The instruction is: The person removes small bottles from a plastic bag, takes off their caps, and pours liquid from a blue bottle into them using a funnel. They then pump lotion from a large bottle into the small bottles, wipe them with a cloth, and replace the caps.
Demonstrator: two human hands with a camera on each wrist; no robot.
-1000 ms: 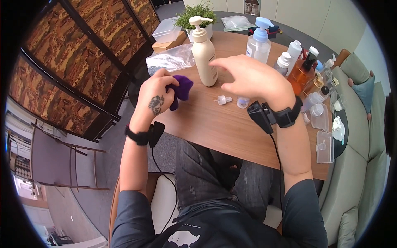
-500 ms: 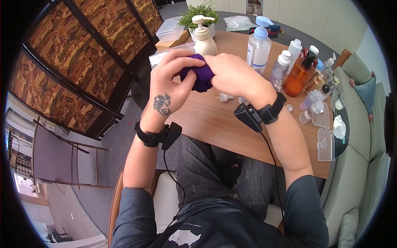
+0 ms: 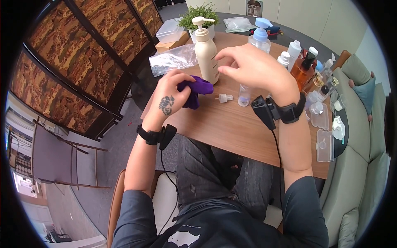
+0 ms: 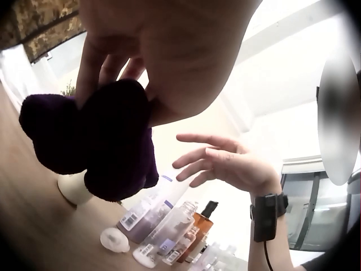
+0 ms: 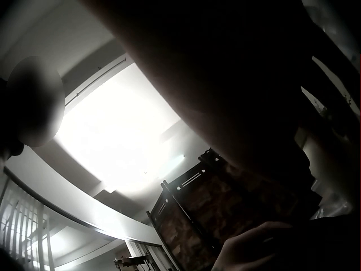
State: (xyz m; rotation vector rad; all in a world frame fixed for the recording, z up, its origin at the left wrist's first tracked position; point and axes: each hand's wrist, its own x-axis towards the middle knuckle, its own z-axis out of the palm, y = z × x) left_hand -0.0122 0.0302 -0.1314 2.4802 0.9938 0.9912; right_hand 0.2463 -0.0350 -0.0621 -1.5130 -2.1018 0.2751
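Bunched purple cloth (image 3: pixel 199 89) hangs from my left hand (image 3: pixel 169 94), which pinches it between thumb and fingers above the wooden table (image 3: pixel 215 124). In the left wrist view the same cloth (image 4: pixel 113 141) looks dark and folded. My right hand (image 3: pixel 256 68) is held in the air with its fingers spread and relaxed, holding nothing, just right of a cream pump bottle (image 3: pixel 205 56). Between and below the hands lie a small clear nozzle piece (image 3: pixel 224 98) and a small clear bottle (image 3: pixel 244 97). The right wrist view is mostly dark.
A blue-topped pump bottle (image 3: pixel 260 37), an amber bottle (image 3: pixel 301 74) and several small bottles stand at the right. Behind the left hand are a clear plastic bag (image 3: pixel 173 60), a lidded box (image 3: pixel 169 31) and a potted plant (image 3: pixel 198 14). An open clear case (image 3: pixel 325 144) lies at the right edge.
The hands came together at the cloth half a second ago and are now apart. The right hand has let go and moved right; the left has lowered slightly with the cloth.
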